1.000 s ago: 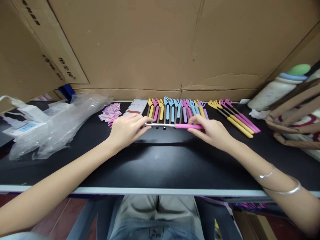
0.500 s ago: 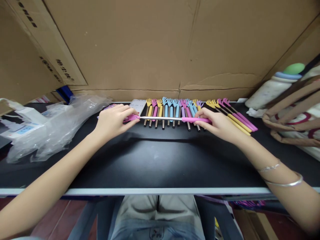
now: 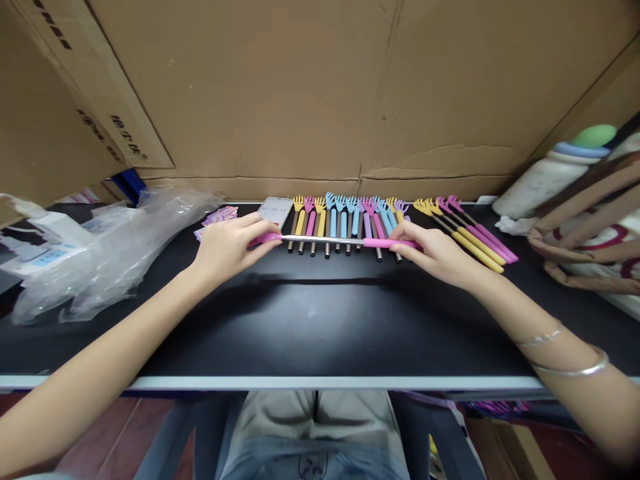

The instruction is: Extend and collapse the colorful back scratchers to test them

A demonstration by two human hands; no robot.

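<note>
A pink telescopic back scratcher (image 3: 324,239) is held level above the black table, its metal rod drawn out between my hands. My left hand (image 3: 231,245) pinches the pink head end, and the claw is mostly hidden by the fingers. On the other side, my right hand (image 3: 431,248) is closed on the pink grip. Just behind the rod lies a row of short back scratchers (image 3: 342,223) in yellow, pink, blue and purple, heads toward the cardboard. To the right of my right hand rest several yellow and pink ones with rods partly extended (image 3: 473,233).
A phone showing digits (image 3: 277,212) and purple printed packets (image 3: 220,215) lie behind my left hand. Clear plastic bags (image 3: 115,257) and a white power strip (image 3: 55,250) are at left. A bottle (image 3: 545,177) and a brown-handled bag (image 3: 565,250) stand at right. A cardboard wall (image 3: 280,93) closes the back.
Both hands keep hold of the pink back scratcher in nearly the same place. My left hand has shifted slightly right, uncovering more of the purple packets.
</note>
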